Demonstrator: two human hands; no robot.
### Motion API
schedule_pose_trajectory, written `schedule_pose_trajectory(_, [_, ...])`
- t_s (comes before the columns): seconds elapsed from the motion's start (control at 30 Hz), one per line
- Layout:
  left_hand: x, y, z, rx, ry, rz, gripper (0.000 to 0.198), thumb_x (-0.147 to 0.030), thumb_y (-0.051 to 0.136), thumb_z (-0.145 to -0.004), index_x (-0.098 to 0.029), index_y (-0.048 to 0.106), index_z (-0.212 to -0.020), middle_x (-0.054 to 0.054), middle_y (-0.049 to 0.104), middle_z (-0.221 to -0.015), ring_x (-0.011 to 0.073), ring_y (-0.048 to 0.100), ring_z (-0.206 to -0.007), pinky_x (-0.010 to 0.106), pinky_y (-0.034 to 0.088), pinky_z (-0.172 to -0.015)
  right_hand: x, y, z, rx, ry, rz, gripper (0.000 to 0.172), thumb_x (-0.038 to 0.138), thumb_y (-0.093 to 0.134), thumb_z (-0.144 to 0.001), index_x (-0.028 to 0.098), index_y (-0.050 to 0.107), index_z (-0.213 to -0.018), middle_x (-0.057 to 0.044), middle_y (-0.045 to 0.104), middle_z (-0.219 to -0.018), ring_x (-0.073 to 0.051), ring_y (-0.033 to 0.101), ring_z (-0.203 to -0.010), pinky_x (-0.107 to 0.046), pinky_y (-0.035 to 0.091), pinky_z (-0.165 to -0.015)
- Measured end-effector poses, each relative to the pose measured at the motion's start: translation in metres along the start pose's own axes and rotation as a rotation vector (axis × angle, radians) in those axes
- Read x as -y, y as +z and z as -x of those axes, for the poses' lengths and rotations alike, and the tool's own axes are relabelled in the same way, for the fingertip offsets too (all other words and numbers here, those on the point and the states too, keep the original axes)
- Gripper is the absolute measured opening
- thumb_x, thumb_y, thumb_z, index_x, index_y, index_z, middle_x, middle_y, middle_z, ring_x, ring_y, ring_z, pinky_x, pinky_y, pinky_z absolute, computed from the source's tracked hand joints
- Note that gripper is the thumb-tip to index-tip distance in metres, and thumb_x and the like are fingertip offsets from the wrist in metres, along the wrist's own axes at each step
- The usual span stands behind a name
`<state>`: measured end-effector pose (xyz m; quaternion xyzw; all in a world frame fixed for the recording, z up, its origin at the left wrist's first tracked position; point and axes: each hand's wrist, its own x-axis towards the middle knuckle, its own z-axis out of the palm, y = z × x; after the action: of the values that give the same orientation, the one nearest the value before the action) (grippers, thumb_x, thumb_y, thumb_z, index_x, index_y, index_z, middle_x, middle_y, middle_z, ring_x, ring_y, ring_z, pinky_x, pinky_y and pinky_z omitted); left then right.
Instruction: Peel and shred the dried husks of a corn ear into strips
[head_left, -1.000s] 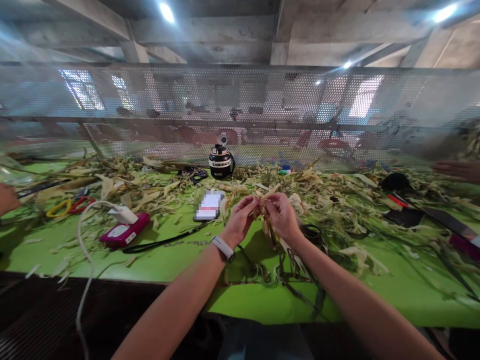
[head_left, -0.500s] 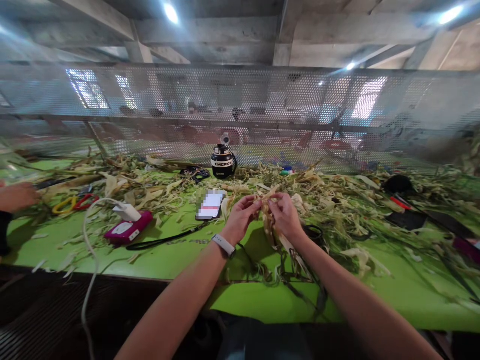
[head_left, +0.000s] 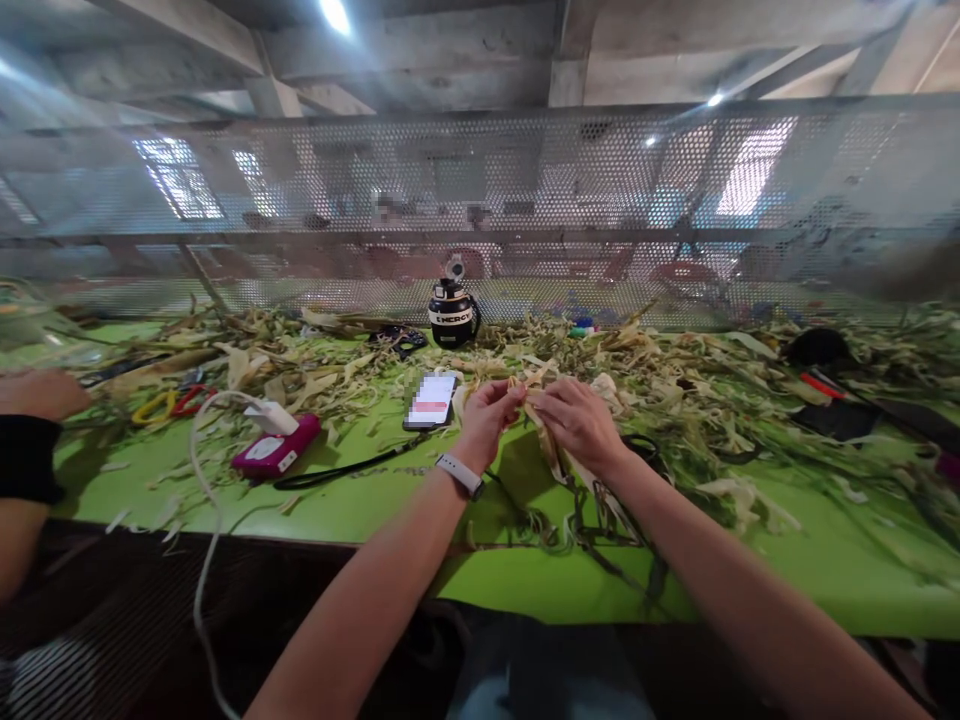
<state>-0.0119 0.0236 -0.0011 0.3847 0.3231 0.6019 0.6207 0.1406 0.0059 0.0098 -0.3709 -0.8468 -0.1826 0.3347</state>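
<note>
Pale dried husk strips hang down from between my two hands over the green table. My left hand, with a light band at the wrist, pinches the upper end of the strips. Close beside it, my right hand has its fingers closed around the same strips, its back turned up. The fingertips of both hands nearly meet, and the exact grip is partly hidden by the fingers. Long darker strands trail to the table's front edge.
A phone, a black bottle and a magenta power bank with a white cable stand left of my hands. Loose husks cover the back and right. Scissors lie near another person's hand at far left.
My right hand has turned, its back now more upward and its fingers further over the strips. The other person's arm reaches further into view at left. The camera view has shifted slightly.
</note>
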Motion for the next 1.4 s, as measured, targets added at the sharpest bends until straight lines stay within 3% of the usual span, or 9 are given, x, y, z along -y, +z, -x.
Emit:
schedule_pose_trajectory(0.1, [-0.001, 0.001, 0.002, 0.011, 0.035, -0.091, 0.035, -0.031, 0.081, -0.05, -0.014, 0.061, -0.073, -0.003, 0.061, -0.065, 0.0058, 0.051, -0.057, 0.018, 0.036, -0.052, 0.002, 0.002, -0.001, -0.062, -0.016, -0.036, 0.016, 0.026, 0.052, -0.088, 0.024, 0.068, -0.091, -0.004, 0.063, -0.081, -0.018, 0.052, -0.077, -0.031, 0.038, -0.068])
schedule_pose_trajectory(0.23, [-0.004, 0.0, 0.004, 0.087, 0.042, -0.196, 0.035, -0.036, 0.08, -0.051, -0.015, 0.064, -0.074, -0.001, 0.063, -0.068, 0.0095, 0.055, -0.063, 0.021, 0.039, -0.056, 0.002, 0.005, -0.002, -0.236, 0.168, -0.092, 0.013, 0.027, 0.055, -0.085, 0.02, 0.065, -0.081, -0.007, 0.063, -0.091, -0.02, 0.054, -0.089, -0.033, 0.039, -0.079])
schedule_pose_trajectory(0.4, [-0.006, -0.002, 0.002, 0.228, 0.09, -0.325, 0.036, -0.041, 0.079, -0.053, -0.014, 0.065, -0.073, -0.001, 0.059, -0.06, 0.0076, 0.048, -0.055, 0.02, 0.034, -0.05, 0.001, 0.006, -0.003, -0.171, 0.319, -0.172, 0.015, 0.028, 0.051, -0.085, 0.019, 0.058, -0.074, -0.005, 0.061, -0.078, -0.02, 0.054, -0.079, -0.035, 0.038, -0.078])
schedule_pose_trajectory(0.6, [-0.004, -0.001, 0.003, 0.22, 0.108, -0.315, 0.033, -0.036, 0.075, -0.061, -0.016, 0.062, -0.084, -0.004, 0.057, -0.061, 0.0062, 0.046, -0.054, 0.02, 0.034, -0.052, -0.004, 0.015, -0.004, -0.102, 0.596, -0.82, 0.022, 0.039, 0.054, -0.077, 0.019, 0.052, -0.069, 0.001, 0.054, -0.062, -0.014, 0.05, -0.059, -0.027, 0.041, -0.059])
schedule_pose_trajectory(0.73, [-0.001, 0.0, 0.001, 0.222, 0.097, -0.314, 0.039, -0.036, 0.078, -0.056, -0.016, 0.06, -0.084, -0.003, 0.061, -0.063, 0.0095, 0.054, -0.06, 0.022, 0.039, -0.058, -0.007, 0.022, -0.004, -0.06, 0.718, -1.1, 0.031, 0.047, 0.063, -0.067, 0.018, 0.054, -0.067, 0.002, 0.056, -0.06, -0.012, 0.051, -0.057, -0.026, 0.043, -0.058])
schedule_pose_trajectory(0.87, [0.0, -0.004, -0.005, 0.167, 0.081, -0.288, 0.039, -0.035, 0.078, -0.055, -0.016, 0.06, -0.084, 0.0, 0.065, -0.067, 0.0127, 0.058, -0.063, 0.025, 0.042, -0.062, -0.008, 0.022, -0.005, -0.049, 0.719, -1.134, 0.032, 0.048, 0.064, -0.067, 0.017, 0.058, -0.071, 0.0, 0.062, -0.066, -0.013, 0.057, -0.063, -0.028, 0.046, -0.063])
schedule_pose_trajectory(1.03, [0.001, -0.009, -0.009, 0.086, 0.123, -0.301, 0.035, -0.033, 0.077, -0.056, -0.017, 0.061, -0.083, -0.003, 0.061, -0.062, 0.0093, 0.052, -0.056, 0.021, 0.038, -0.054, -0.016, 0.012, -0.004, -0.078, 0.774, -0.893, 0.027, 0.041, 0.068, -0.063, 0.017, 0.061, -0.072, -0.002, 0.063, -0.065, -0.014, 0.056, -0.06, -0.027, 0.044, -0.058])
schedule_pose_trajectory(1.2, [0.0, -0.007, -0.006, 0.074, 0.098, -0.265, 0.038, -0.036, 0.077, -0.057, -0.016, 0.059, -0.084, -0.004, 0.057, -0.061, 0.0073, 0.049, -0.054, 0.02, 0.036, -0.052, -0.013, -0.001, -0.005, 0.003, 0.749, -1.045, 0.029, 0.038, 0.072, -0.062, 0.015, 0.065, -0.078, -0.001, 0.064, -0.067, -0.012, 0.056, -0.06, -0.026, 0.045, -0.059])
schedule_pose_trajectory(1.4, [-0.004, -0.003, 0.001, 0.103, 0.006, -0.258, 0.048, -0.039, 0.082, -0.048, -0.016, 0.056, -0.081, -0.002, 0.061, -0.063, 0.0093, 0.055, -0.058, 0.021, 0.039, -0.053, -0.004, 0.006, -0.006, -0.138, 0.583, -1.029, 0.025, 0.042, 0.07, -0.067, 0.018, 0.069, -0.077, -0.004, 0.064, -0.077, -0.016, 0.059, -0.073, -0.03, 0.049, -0.069])
